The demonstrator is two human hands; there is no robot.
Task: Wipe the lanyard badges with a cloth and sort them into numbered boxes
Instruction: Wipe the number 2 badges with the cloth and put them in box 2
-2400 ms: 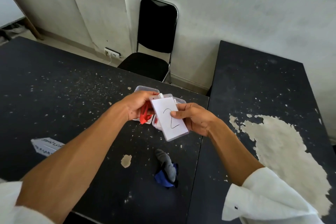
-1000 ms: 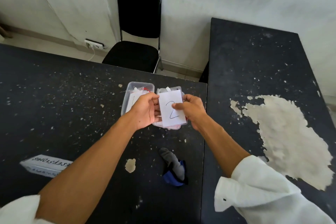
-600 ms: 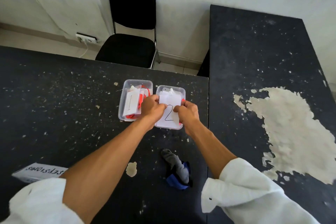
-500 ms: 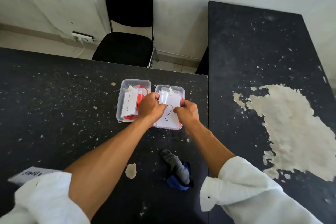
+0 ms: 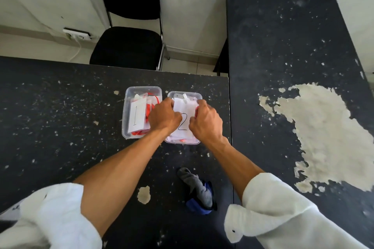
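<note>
Badge marked 2 (image 5: 185, 108): sits in right box (image 5: 182, 143); my left hand (image 5: 165, 116) and right hand (image 5: 205, 121) grip its side edges. Badge marked 1 (image 5: 137, 115): lies in left box (image 5: 142, 87). Cloth (image 5: 199, 190): nearer, on table (image 5: 60, 107).

Both hands reach forward, knuckles up, side by side.
The left hand (image 5: 165, 116) and right hand (image 5: 206, 121) sit close together, fingers curled down, each gripping one side edge of the badge (image 5: 185, 113); the bare forearms (image 5: 121, 170) stretch out and converge toward the wrists.
</note>
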